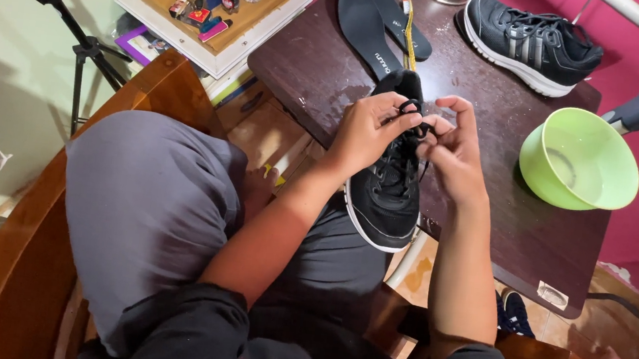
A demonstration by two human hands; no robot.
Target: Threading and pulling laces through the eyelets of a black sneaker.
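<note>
A dark brown desk [483, 222] fills the upper middle of the view, its surface scuffed and marked with pale smears. In front of it the person sits in grey trousers and a dark top, with a wooden chair arm [23, 250] curving along the left side.

A lime-green plastic bowl [579, 157] stands on the right part of the desk, holding a little clear liquid. At the far edge lies a second black sneaker [531, 43] with a white sole and pale side stripes, well apart from the hands. Two dark insoles [366, 20] lie side by side on the far left part of the desk, with a thin yellow strip beside them.

The black sneaker [387, 187] being handled rests at the near edge of the desk, its white-soled heel hanging over the edge toward the person's lap and its toe pointing away. The left hand [369, 133] and the right hand [455, 151] meet over its tongue, both with fingers pinched together on the black lace [414, 122] near the top eyelets.

Beyond the desk on the left, a stack of books and cardboard [218, 15] carries small bottles and lighters, and a black tripod leg [71, 35] stands against the pale wall.
</note>
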